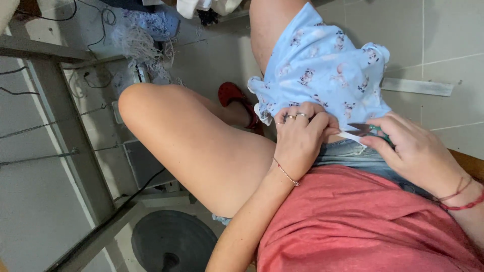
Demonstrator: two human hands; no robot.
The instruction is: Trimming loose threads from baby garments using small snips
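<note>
While left hand (pixel 301 135) pinches blue cloth (pixel 327 65) taut over knee, right hand (pixel 411 148) grips small snips (pixel 364 129), blades open at white edge.

— Which colours are seen on the cloth (pixel 327 70)?
— Pale blue, printed with small grey-and-white animals. Green handles are seen on the snips (pixel 370 130).
— And the shirt (pixel 353 221)?
— Faded red; the shoe (pixel 237 100), red.

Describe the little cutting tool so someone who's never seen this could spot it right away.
Start at the pale blue printed fabric draped over the person's lap. At its lower edge, the right hand pinches small thread snips: green handle, short silver blades, the only metal tool there.
</note>
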